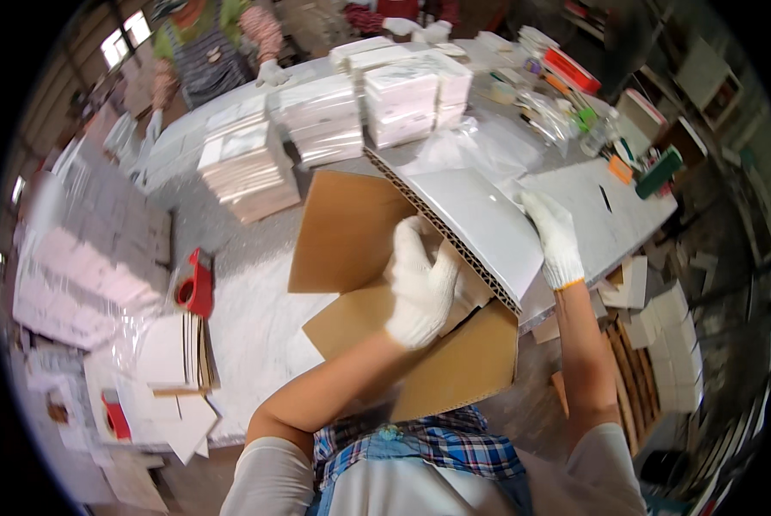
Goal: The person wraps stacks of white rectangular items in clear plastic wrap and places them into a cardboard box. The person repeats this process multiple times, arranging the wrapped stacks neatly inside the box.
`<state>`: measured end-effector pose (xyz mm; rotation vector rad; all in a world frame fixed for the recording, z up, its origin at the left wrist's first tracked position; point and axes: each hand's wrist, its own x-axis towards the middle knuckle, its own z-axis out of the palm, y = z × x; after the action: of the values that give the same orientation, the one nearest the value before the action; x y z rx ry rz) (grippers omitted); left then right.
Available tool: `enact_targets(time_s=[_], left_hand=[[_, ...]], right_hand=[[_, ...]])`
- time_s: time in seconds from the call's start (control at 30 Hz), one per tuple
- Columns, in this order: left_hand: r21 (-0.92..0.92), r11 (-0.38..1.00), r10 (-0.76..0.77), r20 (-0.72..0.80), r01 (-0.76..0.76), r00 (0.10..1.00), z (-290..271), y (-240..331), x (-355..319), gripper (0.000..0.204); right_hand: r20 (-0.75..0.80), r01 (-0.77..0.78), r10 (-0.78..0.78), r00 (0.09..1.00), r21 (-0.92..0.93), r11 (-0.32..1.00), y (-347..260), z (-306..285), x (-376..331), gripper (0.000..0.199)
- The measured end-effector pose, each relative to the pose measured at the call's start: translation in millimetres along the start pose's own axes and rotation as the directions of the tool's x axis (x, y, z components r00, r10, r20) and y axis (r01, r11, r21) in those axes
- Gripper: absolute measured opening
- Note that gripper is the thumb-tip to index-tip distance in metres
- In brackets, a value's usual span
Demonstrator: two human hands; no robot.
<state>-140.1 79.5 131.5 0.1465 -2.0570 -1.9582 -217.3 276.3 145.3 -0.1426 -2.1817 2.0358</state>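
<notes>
A cardboard box (351, 228), brown inside and white outside, is tilted in front of me above the near edge of the table, its flaps spread apart. My left hand (421, 285), in a white knit glove, reaches in among the flaps and grips the box by its inner side; some of its fingertips are hidden. Against the far right edge of the white outer panel (480, 225), my gloved right hand (554, 239) holds the box from outside, its fingers partly out of sight behind that edge. What lies inside the box is mostly hidden.
Wrapped stacks of pale tiles (321, 116) stand across the table, with a taller stack (93, 241) at left. A red tape dispenser (198, 284) lies near cardboard sheets (166, 353). Tools and a red tray (572, 70) sit at far right. Co-workers (205, 56) stand across the table.
</notes>
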Motion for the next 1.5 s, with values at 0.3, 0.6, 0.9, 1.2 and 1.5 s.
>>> enact_targets(time_s=[0.3,0.6,0.9,1.2,1.5], left_hand=[[-0.386,0.917,0.051,0.373,0.105,0.927,-54.9,-128.5,-89.3,0.049],[-0.553,0.752,0.414,-0.028,-0.359,0.91,-47.6,-100.9,-53.0,0.047],[-0.544,0.839,-0.049,-0.116,-0.022,0.992,-50.6,-64.4,-57.7,0.045],[-0.786,0.608,-0.107,0.053,0.108,0.993,-82.0,-63.8,-37.3,0.044],[-0.647,0.752,-0.159,0.008,0.127,0.987,-82.0,-61.7,-26.8,0.031]], right_hand=[[0.181,0.334,-0.285,0.941,-0.371,0.866,-25.2,52.5,-77.8,0.034],[0.192,0.429,-0.384,0.903,-0.411,0.804,-14.2,52.8,-93.0,0.04],[0.261,0.382,-0.306,0.915,-0.327,0.864,-5.1,50.9,-85.7,0.041],[0.503,0.466,-0.235,0.832,-0.402,0.788,0.4,23.2,-58.6,0.052],[0.597,0.653,-0.268,0.756,-0.664,0.363,-5.9,27.4,-63.4,0.039]])
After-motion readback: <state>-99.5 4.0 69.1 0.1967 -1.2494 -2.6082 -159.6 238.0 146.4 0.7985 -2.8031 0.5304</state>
